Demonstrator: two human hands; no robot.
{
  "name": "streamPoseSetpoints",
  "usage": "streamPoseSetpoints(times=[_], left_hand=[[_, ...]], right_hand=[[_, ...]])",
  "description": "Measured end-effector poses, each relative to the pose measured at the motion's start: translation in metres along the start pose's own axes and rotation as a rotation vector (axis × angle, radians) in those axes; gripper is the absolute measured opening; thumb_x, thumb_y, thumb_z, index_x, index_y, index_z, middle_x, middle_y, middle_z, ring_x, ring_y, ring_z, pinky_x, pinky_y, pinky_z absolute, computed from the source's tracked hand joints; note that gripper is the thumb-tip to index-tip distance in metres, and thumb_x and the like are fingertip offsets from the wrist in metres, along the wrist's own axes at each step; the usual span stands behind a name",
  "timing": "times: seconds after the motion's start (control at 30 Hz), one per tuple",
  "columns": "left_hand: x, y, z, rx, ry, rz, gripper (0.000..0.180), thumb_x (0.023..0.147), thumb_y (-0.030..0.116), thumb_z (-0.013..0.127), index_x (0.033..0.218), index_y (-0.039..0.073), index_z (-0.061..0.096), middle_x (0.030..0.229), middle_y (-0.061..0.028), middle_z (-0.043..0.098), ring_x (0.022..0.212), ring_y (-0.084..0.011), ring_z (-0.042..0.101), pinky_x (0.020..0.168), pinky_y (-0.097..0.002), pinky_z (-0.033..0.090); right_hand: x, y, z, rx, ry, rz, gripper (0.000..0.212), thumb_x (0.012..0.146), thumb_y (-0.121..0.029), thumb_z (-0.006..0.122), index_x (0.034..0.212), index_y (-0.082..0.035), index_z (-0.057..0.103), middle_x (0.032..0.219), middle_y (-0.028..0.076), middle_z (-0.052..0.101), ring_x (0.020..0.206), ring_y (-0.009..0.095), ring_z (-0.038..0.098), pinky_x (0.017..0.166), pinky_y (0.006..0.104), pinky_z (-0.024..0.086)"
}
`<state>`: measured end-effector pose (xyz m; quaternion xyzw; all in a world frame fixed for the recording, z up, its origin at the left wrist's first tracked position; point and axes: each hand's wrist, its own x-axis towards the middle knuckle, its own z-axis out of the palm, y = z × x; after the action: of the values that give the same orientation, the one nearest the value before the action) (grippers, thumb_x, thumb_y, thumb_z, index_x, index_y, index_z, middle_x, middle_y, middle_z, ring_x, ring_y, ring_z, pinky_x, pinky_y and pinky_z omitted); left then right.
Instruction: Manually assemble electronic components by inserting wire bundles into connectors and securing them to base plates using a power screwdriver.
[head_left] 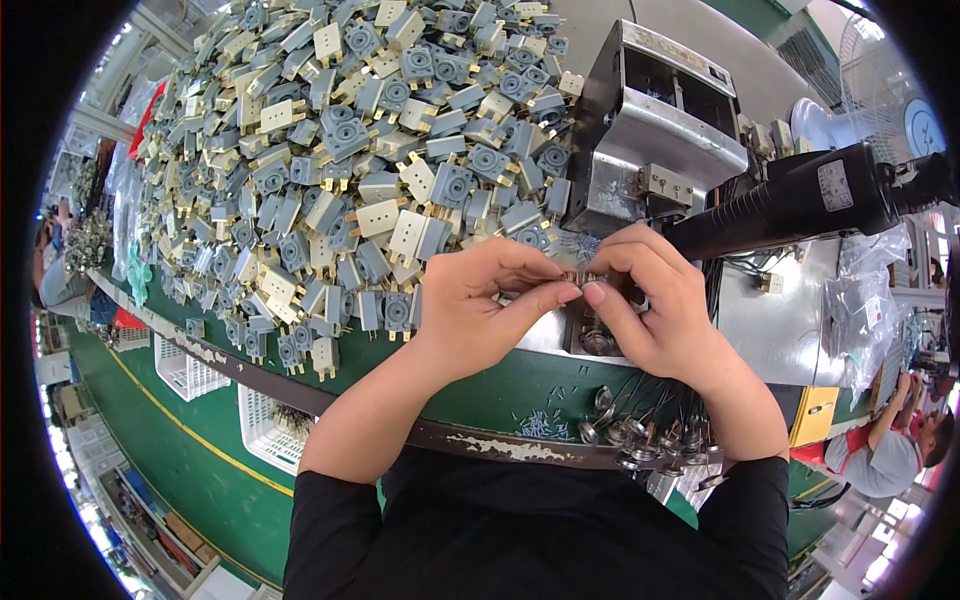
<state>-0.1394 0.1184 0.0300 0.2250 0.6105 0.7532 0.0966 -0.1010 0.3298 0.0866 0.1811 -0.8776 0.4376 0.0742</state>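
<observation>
My left hand point(485, 305) and my right hand point(655, 300) meet in front of me, fingertips almost touching. Both are closed in a pinch on a small metallic part point(580, 277), mostly covered by the fingers, so its kind cannot be made out. Just below the fingertips a round metal part point(597, 343) sits in a metal holder. Beyond my left hand rises a large heap of grey and cream plastic blocks with brass-coloured terminals point(408, 235). Behind my right hand stands a steel bench fixture point(665, 110).
A black cylindrical power tool point(790, 200) reaches in from the right. Small screws point(545, 425) and round metal parts with thin stems point(650, 440) lie near the table's front edge. White baskets point(265, 430) stand below at left. Another person point(890, 455) works at far right.
</observation>
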Motion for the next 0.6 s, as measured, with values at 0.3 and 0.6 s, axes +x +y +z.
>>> streamPoseSetpoints(times=[0.3, 0.6], left_hand=[[0.0041, -0.0052, 0.0028, 0.182, -0.002, 0.222, 0.022, 0.085, -0.005, 0.082, 0.104, -0.004, 0.073, 0.097, -0.0118, 0.077, 0.086, -0.0163, 0.077, 0.077, -0.0280, 0.062], [0.0059, 0.0024, 0.0018, 0.099, 0.048, 0.036, 0.021, 0.094, -0.005, 0.072, 0.115, -0.006, 0.069, 0.100, -0.0145, 0.075, 0.093, -0.0191, 0.075, 0.078, -0.0315, 0.062]], right_hand=[[-0.0005, 0.0087, 0.0020, -0.013, 0.039, -0.090, 0.007, 0.093, -0.003, 0.069, 0.098, 0.002, 0.066, 0.095, 0.014, 0.066, 0.077, 0.025, 0.064, 0.070, 0.0314, 0.052], [-0.0024, 0.0080, -0.0003, -0.016, 0.101, -0.033, 0.007, 0.093, -0.001, 0.068, 0.099, 0.002, 0.068, 0.096, 0.014, 0.067, 0.080, 0.025, 0.066, 0.072, 0.0319, 0.053]])
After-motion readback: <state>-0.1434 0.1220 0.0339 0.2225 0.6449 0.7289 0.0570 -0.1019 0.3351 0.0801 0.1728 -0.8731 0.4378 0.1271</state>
